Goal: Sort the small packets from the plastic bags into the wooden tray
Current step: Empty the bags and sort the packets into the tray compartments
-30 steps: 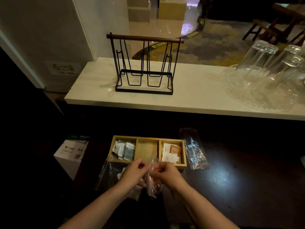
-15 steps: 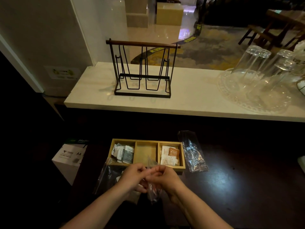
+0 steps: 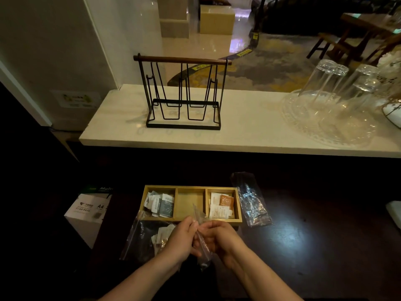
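A wooden tray (image 3: 191,187) with three compartments lies on the dark table. Its left compartment holds white and grey-blue packets (image 3: 161,204); the right one holds white and orange packets (image 3: 221,206); the middle one looks bare. My left hand (image 3: 181,238) and right hand (image 3: 218,240) meet just in front of the tray, both pinching a small clear plastic bag (image 3: 202,246) that hangs between them. A second clear bag (image 3: 143,237) with packets inside lies under my left hand. A crumpled clear bag (image 3: 251,202) rests right of the tray.
A black wire rack with a wooden handle (image 3: 183,94) stands on the pale counter (image 3: 249,131) behind. Upturned glasses on a clear glass tray (image 3: 332,109) sit at its right. A white A4 paper box (image 3: 86,210) is left of the table.
My hands have drawn closer together around the small bag and shifted slightly. The camera has tilted, so the scene sits lower in view.
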